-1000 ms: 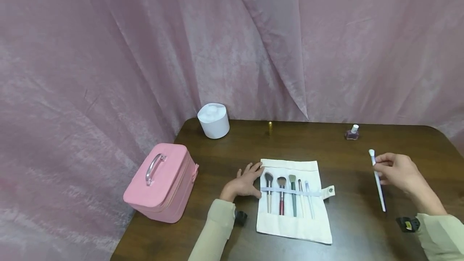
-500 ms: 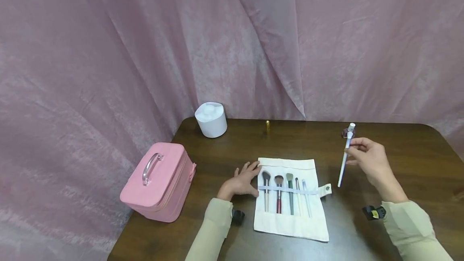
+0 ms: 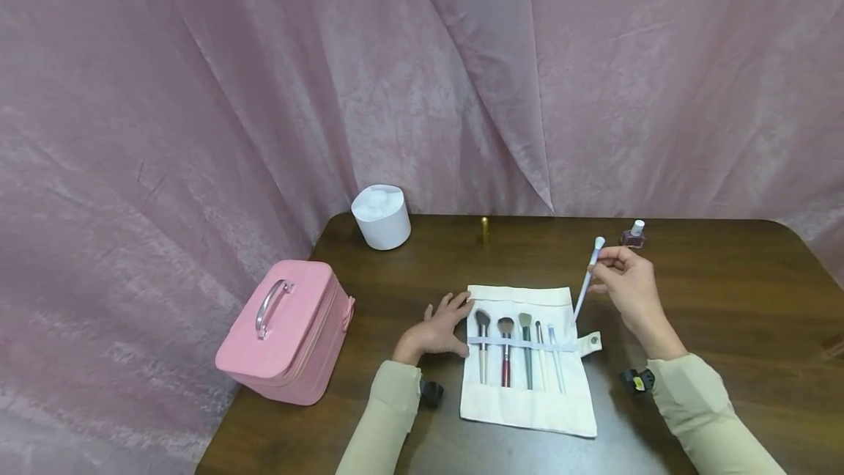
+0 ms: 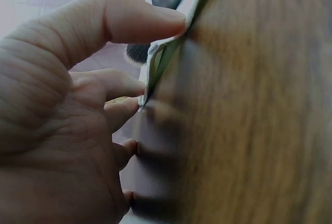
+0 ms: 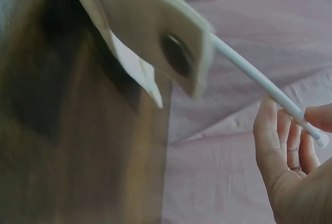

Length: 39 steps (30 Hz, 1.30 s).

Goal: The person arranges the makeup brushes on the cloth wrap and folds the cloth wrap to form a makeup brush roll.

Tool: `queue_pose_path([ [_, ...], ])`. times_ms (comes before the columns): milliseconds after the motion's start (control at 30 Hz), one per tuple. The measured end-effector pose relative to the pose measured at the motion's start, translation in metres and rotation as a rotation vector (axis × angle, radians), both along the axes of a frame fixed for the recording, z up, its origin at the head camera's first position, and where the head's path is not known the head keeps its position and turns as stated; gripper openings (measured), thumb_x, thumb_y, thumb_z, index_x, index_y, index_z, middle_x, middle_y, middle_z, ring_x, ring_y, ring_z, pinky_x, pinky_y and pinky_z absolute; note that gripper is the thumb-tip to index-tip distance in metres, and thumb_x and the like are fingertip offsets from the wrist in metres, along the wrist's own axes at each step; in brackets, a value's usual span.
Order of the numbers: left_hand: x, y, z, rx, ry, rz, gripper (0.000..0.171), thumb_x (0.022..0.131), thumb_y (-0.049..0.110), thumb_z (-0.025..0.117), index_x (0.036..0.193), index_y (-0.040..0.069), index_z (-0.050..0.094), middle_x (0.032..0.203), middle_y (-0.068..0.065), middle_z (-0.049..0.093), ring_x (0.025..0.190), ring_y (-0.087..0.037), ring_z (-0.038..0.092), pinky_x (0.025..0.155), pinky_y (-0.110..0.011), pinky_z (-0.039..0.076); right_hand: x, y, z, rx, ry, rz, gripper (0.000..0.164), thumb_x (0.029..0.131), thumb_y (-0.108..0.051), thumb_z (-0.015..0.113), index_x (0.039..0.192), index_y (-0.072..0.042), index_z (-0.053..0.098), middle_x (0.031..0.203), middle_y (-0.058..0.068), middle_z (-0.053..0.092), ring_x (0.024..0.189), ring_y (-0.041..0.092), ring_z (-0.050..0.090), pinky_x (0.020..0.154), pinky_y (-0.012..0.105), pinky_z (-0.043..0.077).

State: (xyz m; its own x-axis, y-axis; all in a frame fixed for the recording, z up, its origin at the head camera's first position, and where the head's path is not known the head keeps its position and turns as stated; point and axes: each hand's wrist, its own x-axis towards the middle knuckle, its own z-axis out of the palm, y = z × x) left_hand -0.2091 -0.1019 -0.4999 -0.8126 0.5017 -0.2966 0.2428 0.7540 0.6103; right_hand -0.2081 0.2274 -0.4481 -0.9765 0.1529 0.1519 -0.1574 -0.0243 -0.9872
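Clock directions run from the middle of a pale cloth wrap [image 3: 527, 412] as the head view shows it. The right hand [image 3: 628, 286], at two o'clock, pinches a white brush [image 3: 583, 295] between thumb and fingers. The brush tilts, its head pointing between twelve and one, its lower end at the wrap's upper edge on the two o'clock side; I cannot tell whether they touch. The left hand [image 3: 438, 330], between nine and ten, lies spread, thumb and fingertips touching the wrap's edge. Five brushes [image 3: 529, 366] lie side by side under the wrap's elastic band [image 3: 567, 347]. On the counter [image 3: 732, 292], a pink case [image 3: 286, 328] stands at nine, a white roll [image 3: 384, 226] between ten and eleven, a gold tube [image 3: 484, 230] near eleven, and a small bottle [image 3: 632, 238] between one and two.
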Motion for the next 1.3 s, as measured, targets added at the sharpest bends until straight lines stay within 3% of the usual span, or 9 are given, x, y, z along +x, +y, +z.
queue_pose_path([
  [200, 0.000, 0.000, 0.001, -0.004, 0.002, -0.002, 0.096, 0.080, 0.009, 0.082, 0.160, 0.009, 0.030, 0.169, -0.002, 0.013, 0.155, -0.029, -0.001, 0.118, -0.061, -0.001, -0.003, -0.009, -0.011, 0.137, -0.031, 0.041, 0.019, 0.092, 0.013, 0.057, 0.107, 0.021, 0.051, 0.080, 0.000, 0.058, 0.067, 0.004, 0.062, 0.061, 0.030, 0.059],
  [533, 0.003, 0.000, 0.002, -0.010, -0.009, 0.000, 0.095, 0.080, 0.009, 0.083, 0.160, 0.008, 0.030, 0.169, -0.002, 0.014, 0.155, -0.029, 0.001, 0.119, -0.060, 0.000, -0.002, -0.013, -0.028, 0.185, -0.095, 0.096, 0.020, 0.094, 0.009, 0.057, 0.110, 0.021, 0.051, 0.085, 0.007, 0.059, 0.069, 0.009, 0.062, 0.064, 0.034, 0.060],
  [1033, 0.000, 0.000, 0.000, -0.019, 0.000, -0.003, 0.096, 0.080, 0.011, 0.083, 0.160, 0.010, 0.029, 0.169, -0.001, 0.013, 0.155, -0.028, 0.001, 0.119, -0.060, 0.000, 0.001, -0.013, -0.028, 0.222, -0.177, 0.173, 0.025, 0.092, 0.009, 0.056, 0.113, 0.021, 0.050, 0.084, 0.007, 0.059, 0.068, 0.013, 0.062, 0.065, 0.036, 0.060],
  [1300, 0.000, 0.000, 0.001, -0.004, -0.004, 0.004, 0.097, 0.079, 0.010, 0.083, 0.160, 0.009, 0.030, 0.169, -0.001, 0.013, 0.155, -0.028, 0.000, 0.119, -0.059, -0.001, 0.002, -0.015, -0.035, 0.318, -0.207, 0.241, 0.025, 0.093, 0.007, 0.057, 0.113, 0.020, 0.051, 0.086, 0.009, 0.061, 0.068, 0.013, 0.061, 0.063, 0.031, 0.058],
])
